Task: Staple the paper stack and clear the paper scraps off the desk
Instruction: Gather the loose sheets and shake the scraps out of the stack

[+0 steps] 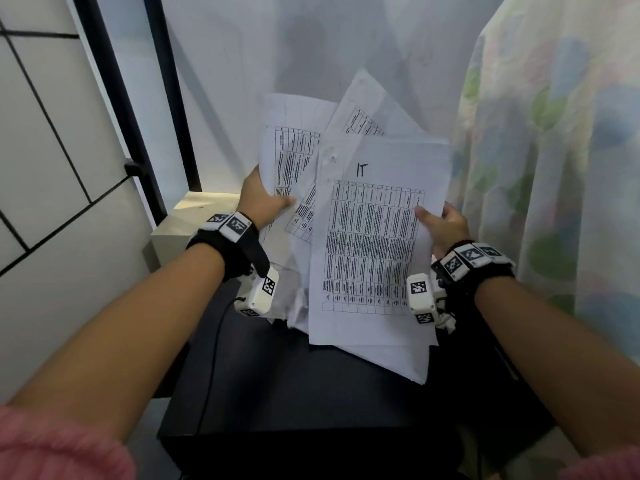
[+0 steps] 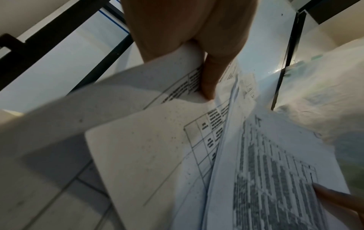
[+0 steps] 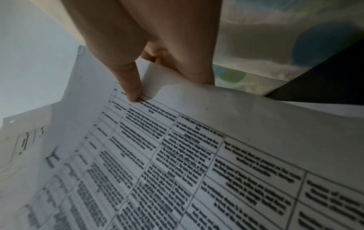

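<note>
The paper stack [image 1: 370, 237] is held fanned and uneven above the dark counter [image 1: 311, 393]. The left hand [image 1: 263, 202] pinches its left edge, the right hand [image 1: 446, 226] its right edge.

The loose stack of printed white paper sheets [image 1: 367, 237] is held up above the black counter [image 1: 311, 386], left hand [image 1: 263, 206] on its left edge, right hand [image 1: 446, 226] on its right.
</note>
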A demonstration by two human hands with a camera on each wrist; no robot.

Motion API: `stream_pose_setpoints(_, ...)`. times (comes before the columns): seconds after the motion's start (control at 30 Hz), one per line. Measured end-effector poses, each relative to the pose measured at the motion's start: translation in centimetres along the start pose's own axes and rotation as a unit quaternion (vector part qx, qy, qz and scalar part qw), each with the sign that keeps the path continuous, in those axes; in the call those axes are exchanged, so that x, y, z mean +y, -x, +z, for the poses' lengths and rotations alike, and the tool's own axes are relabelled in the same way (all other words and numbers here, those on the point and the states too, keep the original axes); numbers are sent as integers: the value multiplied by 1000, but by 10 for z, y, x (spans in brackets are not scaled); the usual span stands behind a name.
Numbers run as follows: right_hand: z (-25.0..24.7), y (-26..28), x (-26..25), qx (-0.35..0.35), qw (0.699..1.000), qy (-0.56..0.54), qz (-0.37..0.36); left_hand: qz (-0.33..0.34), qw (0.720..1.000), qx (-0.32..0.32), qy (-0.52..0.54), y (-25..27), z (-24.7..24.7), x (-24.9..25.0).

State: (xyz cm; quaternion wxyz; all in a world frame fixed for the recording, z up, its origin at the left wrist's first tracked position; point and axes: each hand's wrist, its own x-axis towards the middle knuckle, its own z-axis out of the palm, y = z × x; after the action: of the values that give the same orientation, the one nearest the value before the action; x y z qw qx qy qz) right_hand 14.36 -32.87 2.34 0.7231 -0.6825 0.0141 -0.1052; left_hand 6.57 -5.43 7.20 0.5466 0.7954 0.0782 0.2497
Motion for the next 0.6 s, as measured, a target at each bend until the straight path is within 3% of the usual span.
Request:
stream_pose_setpoints(0.27,10,-7,-49,-90,985,-147,24,52,998,-17,35,-3,-9,36)
stream_pose_setpoints(0.43,17,-12,-68,-42,987,-154,23,65,995,-27,68,-3,-14,57)
stream_pose_setpoints(0.6,16,-5,-76,-122,972,-195,41,62,990,-86,93,-1,-24,71)
